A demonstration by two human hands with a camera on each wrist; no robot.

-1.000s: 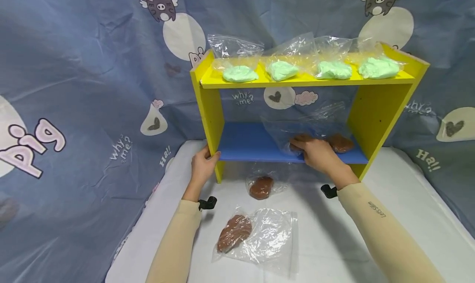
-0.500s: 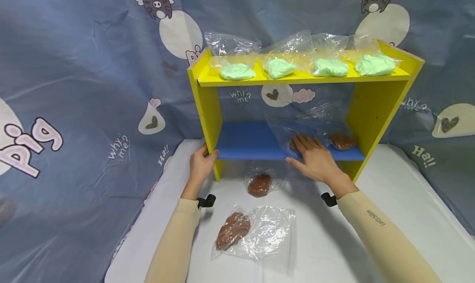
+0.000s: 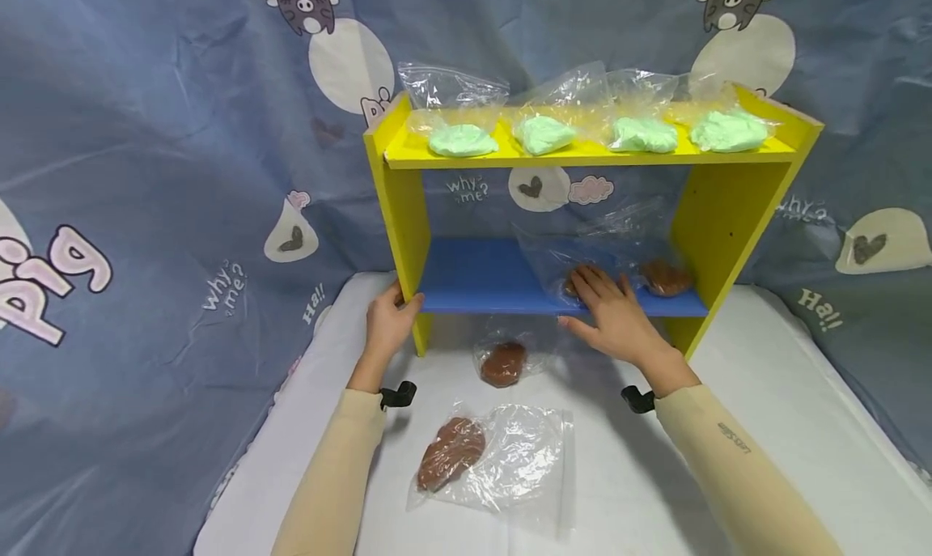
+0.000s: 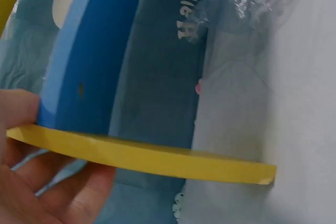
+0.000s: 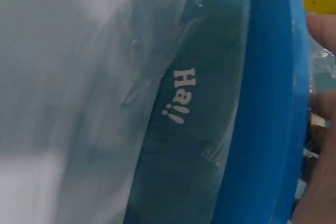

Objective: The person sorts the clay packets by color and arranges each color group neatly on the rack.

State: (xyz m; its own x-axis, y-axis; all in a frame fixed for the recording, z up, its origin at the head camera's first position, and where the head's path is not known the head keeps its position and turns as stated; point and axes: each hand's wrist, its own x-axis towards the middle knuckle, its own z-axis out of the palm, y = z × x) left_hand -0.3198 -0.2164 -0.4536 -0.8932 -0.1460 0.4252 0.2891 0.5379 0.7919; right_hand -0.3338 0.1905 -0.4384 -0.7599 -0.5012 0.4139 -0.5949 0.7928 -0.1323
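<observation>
My left hand (image 3: 387, 323) grips the left yellow side panel (image 3: 399, 224) of a small shelf unit, thumb on the near side and fingers behind it. In the left wrist view the panel's yellow edge (image 4: 157, 156) runs between thumb and fingers. On the blue shelf board (image 3: 473, 277), my right hand (image 3: 615, 317) lies with straight fingers over a bagged brown lump (image 3: 572, 286), mostly covered by them. Its thumb points left, close to the board's front edge. To its right sits another brown lump (image 3: 665, 278) in a clear zip bag.
On the yellow top shelf (image 3: 582, 159) stand several zip bags with pale green lumps (image 3: 544, 134). A bagged brown lump (image 3: 504, 365) lies below the unit on the white cloth (image 3: 604, 491); another bagged brown lump (image 3: 451, 452) lies nearer. A blue printed curtain (image 3: 182, 135) hangs behind.
My right hand's fingers, curled at the brown lump a second ago, have straightened over it, and the thumb has spread left. My left hand keeps its grip. The head view has shifted slightly.
</observation>
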